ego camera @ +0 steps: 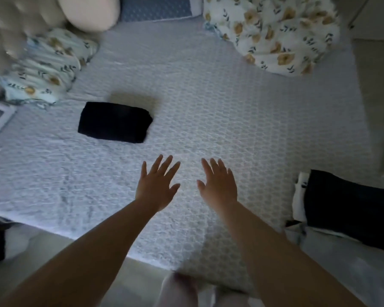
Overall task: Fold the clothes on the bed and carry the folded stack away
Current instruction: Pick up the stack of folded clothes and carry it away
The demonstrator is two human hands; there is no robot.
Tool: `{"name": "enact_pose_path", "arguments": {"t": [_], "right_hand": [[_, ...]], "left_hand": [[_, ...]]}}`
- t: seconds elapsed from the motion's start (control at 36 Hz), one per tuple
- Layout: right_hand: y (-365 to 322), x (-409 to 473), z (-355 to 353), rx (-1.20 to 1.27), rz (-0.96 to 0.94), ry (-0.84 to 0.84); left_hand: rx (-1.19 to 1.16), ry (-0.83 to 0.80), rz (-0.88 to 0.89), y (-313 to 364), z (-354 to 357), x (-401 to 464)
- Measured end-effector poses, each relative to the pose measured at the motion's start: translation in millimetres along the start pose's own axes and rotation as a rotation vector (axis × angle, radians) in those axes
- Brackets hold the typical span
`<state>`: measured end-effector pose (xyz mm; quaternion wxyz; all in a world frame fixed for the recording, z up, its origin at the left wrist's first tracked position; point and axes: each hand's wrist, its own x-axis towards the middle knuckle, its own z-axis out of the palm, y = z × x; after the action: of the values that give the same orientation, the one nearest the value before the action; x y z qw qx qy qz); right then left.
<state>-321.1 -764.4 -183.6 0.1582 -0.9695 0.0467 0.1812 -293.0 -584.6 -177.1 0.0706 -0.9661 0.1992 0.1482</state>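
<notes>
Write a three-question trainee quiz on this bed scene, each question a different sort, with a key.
1. True or false: the left hand is gripping the folded black garment.
2. Multiple choice: where does the floral quilt lie on the bed? A) far right corner B) under the hands C) on the black garment
3. Fill in: the right hand has its fingers ____ and holds nothing.

Key
1. False: both hands hover open over bare bedcover, apart from the garment.
2. A
3. straight
</notes>
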Motion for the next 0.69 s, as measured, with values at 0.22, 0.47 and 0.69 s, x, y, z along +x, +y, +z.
{"name": "enact_pose_path", "arguments": {"t": [0.22,0.47,0.69], "right_hand": [[-84.0,23.7,8.4,-0.052,-0.108,-0.095],[-165.3,60.7,35.8,-0.047,-0.126,-0.166],[-244.0,155.3,57.3,0.008,0.017,-0.129]], "left_hand": [[-0.058,0.029,-0.188,-77.9,6.9,-26.6],[-0.114,0.002,-0.237,-161.9,28.9,-15.2],[-0.141,-0.029,-0.165,-282.0,47.0,69.4]]}}
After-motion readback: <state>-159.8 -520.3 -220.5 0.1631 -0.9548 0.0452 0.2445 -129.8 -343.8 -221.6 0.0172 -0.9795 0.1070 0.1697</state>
